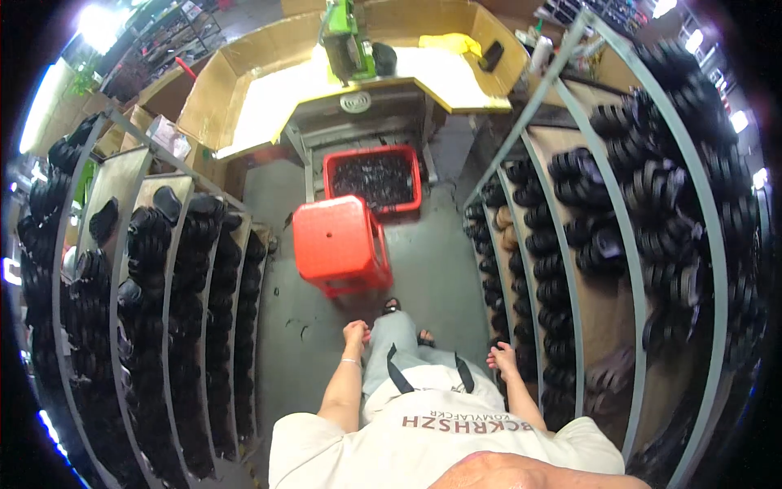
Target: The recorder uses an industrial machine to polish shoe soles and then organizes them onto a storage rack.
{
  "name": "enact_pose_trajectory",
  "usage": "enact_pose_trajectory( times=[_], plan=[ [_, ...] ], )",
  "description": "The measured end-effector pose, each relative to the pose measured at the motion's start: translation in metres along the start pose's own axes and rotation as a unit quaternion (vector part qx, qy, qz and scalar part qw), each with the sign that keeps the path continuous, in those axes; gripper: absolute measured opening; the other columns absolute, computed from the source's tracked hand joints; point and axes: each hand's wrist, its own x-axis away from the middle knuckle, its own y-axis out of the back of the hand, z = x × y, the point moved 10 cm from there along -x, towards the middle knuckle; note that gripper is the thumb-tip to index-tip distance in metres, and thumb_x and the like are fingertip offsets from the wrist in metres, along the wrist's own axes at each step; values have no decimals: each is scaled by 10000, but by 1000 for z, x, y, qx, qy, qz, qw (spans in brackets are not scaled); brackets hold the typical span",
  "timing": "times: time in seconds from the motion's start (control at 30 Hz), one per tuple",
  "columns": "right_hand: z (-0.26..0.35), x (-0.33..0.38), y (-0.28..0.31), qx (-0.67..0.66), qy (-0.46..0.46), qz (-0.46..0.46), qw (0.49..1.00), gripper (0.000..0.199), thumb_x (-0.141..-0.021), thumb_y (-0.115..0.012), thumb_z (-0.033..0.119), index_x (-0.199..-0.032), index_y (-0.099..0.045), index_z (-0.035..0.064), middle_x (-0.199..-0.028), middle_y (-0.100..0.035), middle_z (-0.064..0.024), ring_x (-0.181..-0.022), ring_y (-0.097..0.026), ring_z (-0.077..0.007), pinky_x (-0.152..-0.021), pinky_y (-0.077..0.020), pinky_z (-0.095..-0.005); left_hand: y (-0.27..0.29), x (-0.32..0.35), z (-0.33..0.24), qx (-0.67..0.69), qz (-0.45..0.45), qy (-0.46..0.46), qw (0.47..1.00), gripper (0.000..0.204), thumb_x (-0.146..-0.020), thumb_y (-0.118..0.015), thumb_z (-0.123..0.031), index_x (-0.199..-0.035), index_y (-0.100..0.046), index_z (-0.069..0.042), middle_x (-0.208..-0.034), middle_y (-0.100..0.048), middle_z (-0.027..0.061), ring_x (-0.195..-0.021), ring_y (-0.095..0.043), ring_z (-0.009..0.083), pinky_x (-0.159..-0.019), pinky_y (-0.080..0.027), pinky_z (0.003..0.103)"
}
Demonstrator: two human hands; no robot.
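Note:
My left hand (pixel 356 332) hangs in front of my body with its fingers curled closed, and nothing shows in it. A pale band circles that wrist. On the other side, my right hand (pixel 503 358) is held out beside the right rack, fingers loosely bent and a little apart, with nothing seen in it. Closest to that hand are black shoes (pixel 558 319) packed on the rack's shelves; whether it touches any cannot be told. A red plastic stool (pixel 330 239) stands on the floor ahead of my left hand.
Metal racks full of black footwear (pixel 147 236) line both sides of the aisle. Behind the stool sits a red crate (pixel 417 191) of small black pieces. Beyond it stands a green machine (pixel 344 41) on a workbench edged with cardboard (pixel 213 102). A yellow cloth (pixel 450 44) lies there.

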Motion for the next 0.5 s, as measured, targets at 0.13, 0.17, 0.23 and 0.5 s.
enact_pose_trajectory(
  times=[0.13, 0.17, 0.23, 0.5],
  plan=[
    [156, 1, -19, -161, 118, -36, 979, 465, -893, -556, 186, -1291, -393, 8, -812, -609, -112, -616, -607, -164, -504, -509, -268, -66, -58, -91, 0, 24, 16, 1000, 108, -813, -595, -157, -856, -600, -58, -688, -586, 47, -517, -544, 147, -398, -453, 303],
    [163, -4, -18, -184, 106, -81, 974, 400, -889, -548, 157, -1247, -427, 27, -789, -605, -105, -588, -601, -169, -480, -503, -282, -102, -75, -135, 22, 112, -15, 993, 103, -819, -604, -171, -820, -583, -69, -653, -560, 30, -491, -515, 131, -380, -410, 283],
    [161, -17, -34, -220, 94, -70, 968, 328, -874, -537, 118, -1185, -454, 53, -758, -597, -95, -553, -591, -177, -447, -493, -293, -154, -91, -199, 33, 185, -25, 982, 182, -833, -639, -226, -750, -535, -102, -585, -491, -15, -445, -438, 85, -369, -316, 235],
    [141, -101, -94, 39, 26, -73, 996, 166, -830, -592, 137, -972, -620, 56, -742, -628, -79, -595, -610, -193, -520, -503, -320, -351, -108, -540, 85, 174, -249, 949, 360, -792, -710, -383, -937, -610, -68, -755, -597, 9, -579, -536, 76, -479, -460, 204]
  ],
)
